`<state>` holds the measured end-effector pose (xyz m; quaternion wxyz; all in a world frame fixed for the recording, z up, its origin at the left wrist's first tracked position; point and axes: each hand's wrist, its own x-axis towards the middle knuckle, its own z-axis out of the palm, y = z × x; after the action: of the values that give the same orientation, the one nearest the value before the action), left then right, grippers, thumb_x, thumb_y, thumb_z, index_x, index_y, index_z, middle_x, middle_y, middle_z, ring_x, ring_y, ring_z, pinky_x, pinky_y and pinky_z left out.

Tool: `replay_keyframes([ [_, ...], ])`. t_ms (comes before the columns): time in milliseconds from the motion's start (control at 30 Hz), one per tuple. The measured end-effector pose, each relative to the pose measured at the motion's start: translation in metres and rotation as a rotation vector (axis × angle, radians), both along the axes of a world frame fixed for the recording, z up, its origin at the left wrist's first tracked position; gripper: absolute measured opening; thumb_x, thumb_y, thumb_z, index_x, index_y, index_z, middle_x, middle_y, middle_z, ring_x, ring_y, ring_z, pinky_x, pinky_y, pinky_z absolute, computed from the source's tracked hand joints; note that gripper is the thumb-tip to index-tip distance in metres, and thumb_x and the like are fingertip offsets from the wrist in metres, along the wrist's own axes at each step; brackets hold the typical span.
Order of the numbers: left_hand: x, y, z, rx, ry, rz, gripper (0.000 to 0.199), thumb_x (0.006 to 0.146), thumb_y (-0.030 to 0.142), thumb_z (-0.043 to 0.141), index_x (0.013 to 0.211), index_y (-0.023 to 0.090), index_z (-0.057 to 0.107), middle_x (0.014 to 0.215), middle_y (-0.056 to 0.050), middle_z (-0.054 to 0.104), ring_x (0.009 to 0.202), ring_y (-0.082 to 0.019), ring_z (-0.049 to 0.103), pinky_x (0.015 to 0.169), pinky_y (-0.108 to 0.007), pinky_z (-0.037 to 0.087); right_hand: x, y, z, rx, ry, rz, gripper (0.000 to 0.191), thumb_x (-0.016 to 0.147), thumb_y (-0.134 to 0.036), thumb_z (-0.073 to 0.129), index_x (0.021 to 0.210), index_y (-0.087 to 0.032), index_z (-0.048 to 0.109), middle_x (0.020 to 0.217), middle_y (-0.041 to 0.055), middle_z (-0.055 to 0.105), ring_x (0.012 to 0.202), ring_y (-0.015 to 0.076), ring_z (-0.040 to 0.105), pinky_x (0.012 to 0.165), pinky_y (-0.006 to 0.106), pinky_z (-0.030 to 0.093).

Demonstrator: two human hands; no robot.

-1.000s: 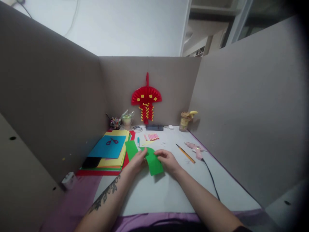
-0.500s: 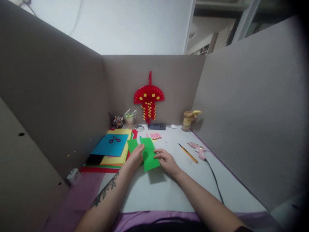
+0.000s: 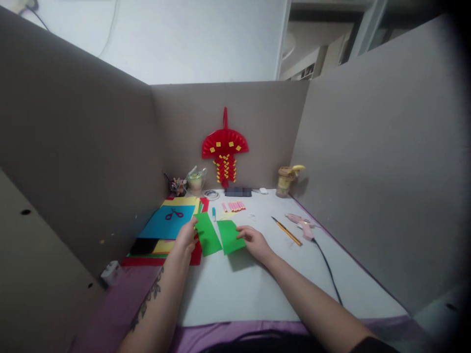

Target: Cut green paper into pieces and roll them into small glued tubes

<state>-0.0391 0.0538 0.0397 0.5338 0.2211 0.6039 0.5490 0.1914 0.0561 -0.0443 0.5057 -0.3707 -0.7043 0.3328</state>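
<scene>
My left hand (image 3: 187, 236) pinches the left edge of one green paper piece (image 3: 208, 235), a tall strip tilted over the table. A second green paper piece (image 3: 230, 237), shorter and squarer, is gripped at its right edge by my right hand (image 3: 253, 240). A narrow gap separates the two pieces. Both are raised a little above the white tabletop (image 3: 221, 294); a shadow falls below the right one. Just behind them lie a teal marker-like stick (image 3: 214, 214) and a row of pink paper rolls (image 3: 236, 206).
At left, red-handled scissors (image 3: 174, 214) rest on a blue sheet (image 3: 158, 228) atop stacked coloured paper. To the right lie a pencil (image 3: 287, 231) and a pink glue gun (image 3: 303, 226) with a black cord. A lidded cup (image 3: 284, 182) stands at the back right.
My hands have moved apart. The two green pieces, overlapping in my left hand before, are now separate, the left one carried leftward and the right one in my right hand.
</scene>
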Motion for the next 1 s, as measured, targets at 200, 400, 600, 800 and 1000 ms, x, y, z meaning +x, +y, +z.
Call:
replay_keyframes([
  [200, 0.003, -0.003, 0.000, 0.003, -0.010, -0.006, 0.020, 0.082, 0.036, 0.050, 0.083, 0.018, 0.058, 0.085, -0.006, 0.062, 0.072, -0.016, 0.057, 0.058, -0.025, 0.040, -0.022, -0.014, 0.009, 0.032, -0.257, 0.191, 0.025, 0.064, -0.002, 0.050, 0.072, -0.019, 0.066, 0.102, 0.0069, 0.063, 0.098, 0.0180, 0.059, 0.088, 0.033, 0.044],
  [400, 0.001, 0.009, -0.022, 0.076, -0.050, -0.167, 0.029, 0.078, 0.043, 0.053, 0.086, 0.016, 0.060, 0.066, 0.000, 0.056, 0.050, -0.008, 0.049, 0.045, -0.019, 0.032, -0.024, -0.016, 0.010, 0.059, -0.273, 0.224, 0.022, 0.064, -0.002, 0.053, 0.072, -0.019, 0.065, 0.099, 0.0063, 0.063, 0.095, 0.0168, 0.059, 0.086, 0.031, 0.045],
  [600, 0.000, 0.019, -0.040, 0.166, 0.123, -0.264, 0.028, 0.067, 0.037, 0.067, 0.079, 0.012, 0.065, 0.064, -0.004, 0.063, 0.050, -0.012, 0.052, 0.044, -0.021, 0.031, -0.021, -0.019, 0.014, 0.063, -0.264, 0.266, 0.024, 0.063, -0.002, 0.052, 0.075, -0.019, 0.065, 0.099, 0.0043, 0.064, 0.090, 0.0172, 0.059, 0.080, 0.030, 0.047],
  [800, -0.006, 0.016, -0.026, 0.512, 0.302, 0.070, 0.024, 0.067, 0.027, 0.066, 0.087, 0.015, 0.068, 0.087, -0.006, 0.068, 0.076, -0.016, 0.058, 0.067, -0.022, 0.042, -0.010, -0.013, 0.016, -0.106, -0.079, 0.140, 0.021, 0.068, -0.012, 0.052, 0.084, -0.016, 0.065, 0.083, 0.0031, 0.067, 0.078, 0.0179, 0.061, 0.074, 0.031, 0.049],
  [1000, 0.002, 0.011, -0.030, 0.518, 0.318, -0.033, 0.039, 0.060, 0.018, 0.069, 0.098, 0.016, 0.066, 0.090, -0.006, 0.067, 0.069, -0.014, 0.058, 0.061, -0.022, 0.044, 0.008, -0.008, 0.026, 0.123, 0.347, -0.207, 0.018, 0.076, -0.027, 0.058, 0.091, -0.018, 0.060, 0.103, 0.0100, 0.063, 0.100, 0.0224, 0.056, 0.088, 0.039, 0.044],
])
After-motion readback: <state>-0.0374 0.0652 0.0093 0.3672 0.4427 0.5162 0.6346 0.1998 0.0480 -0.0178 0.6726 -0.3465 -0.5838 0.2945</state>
